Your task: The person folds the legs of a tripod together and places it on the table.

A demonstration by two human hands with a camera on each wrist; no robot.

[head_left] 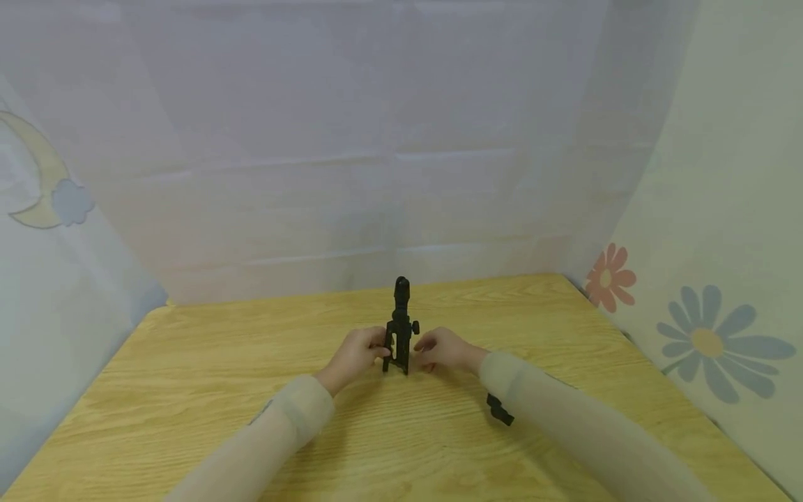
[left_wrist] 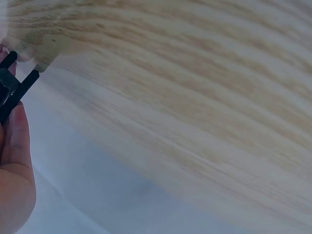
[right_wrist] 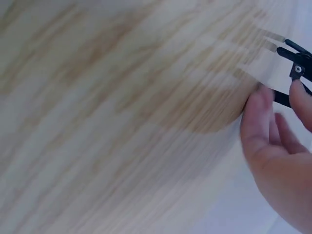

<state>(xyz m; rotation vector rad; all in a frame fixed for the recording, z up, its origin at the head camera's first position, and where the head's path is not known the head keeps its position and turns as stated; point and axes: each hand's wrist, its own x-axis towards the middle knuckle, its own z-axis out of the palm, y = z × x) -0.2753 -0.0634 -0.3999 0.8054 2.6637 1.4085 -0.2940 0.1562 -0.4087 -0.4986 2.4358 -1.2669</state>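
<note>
A black mini tripod stands upright near the middle of the wooden table, its legs toward the tabletop and a small knob on its right side. My left hand grips one of its legs from the left. In the left wrist view, the left fingers lie against the dark tripod legs at the frame's edge. Just right of the tripod is my right hand, its fingers loosely bent. The right wrist view has the thumb and fingertips apart, close around the end of a leg.
A small black part lies on the wooden table, partly hidden under the right sleeve. Behind the table hangs a pale creased sheet. Side panels carry a moon at left and flowers at right.
</note>
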